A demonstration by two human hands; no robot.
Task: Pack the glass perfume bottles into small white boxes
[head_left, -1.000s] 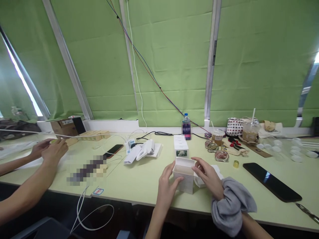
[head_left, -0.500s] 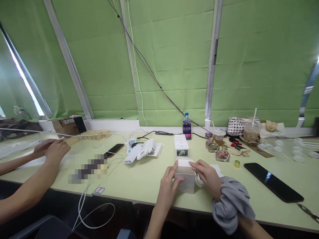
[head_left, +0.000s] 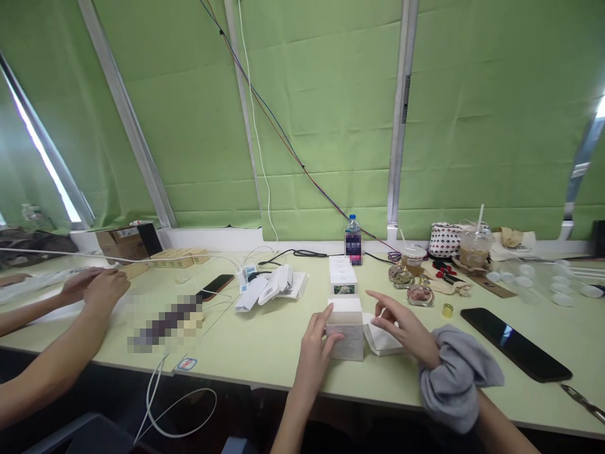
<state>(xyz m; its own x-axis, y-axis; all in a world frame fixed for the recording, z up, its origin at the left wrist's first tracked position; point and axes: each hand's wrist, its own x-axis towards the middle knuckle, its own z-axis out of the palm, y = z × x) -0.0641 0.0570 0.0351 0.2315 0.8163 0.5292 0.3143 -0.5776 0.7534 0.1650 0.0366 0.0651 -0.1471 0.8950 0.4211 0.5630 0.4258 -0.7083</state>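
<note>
My left hand (head_left: 316, 343) grips the left side of a small white box (head_left: 346, 342) standing near the table's front edge, its top flap raised. To the right of the box, my right hand (head_left: 399, 320) is off it, fingers apart and holding nothing, above a folded white carton (head_left: 382, 339). A grey scrunchie (head_left: 460, 378) wraps my right wrist. Behind the open box lies a row of white boxes (head_left: 343, 273), the front one bearing a picture of white flowers.
Flattened white cartons (head_left: 269, 287) lie left of centre. At the right are a black phone (head_left: 515, 343), a gold cap (head_left: 447, 309), glass jars (head_left: 420, 295) and drink cups (head_left: 474, 252). Another person's hands (head_left: 97, 287) work at the far left. A bottle (head_left: 353, 243) stands behind.
My right hand has let go of the box and moved a little right, its fingers spreading. My left hand still holds the box.
</note>
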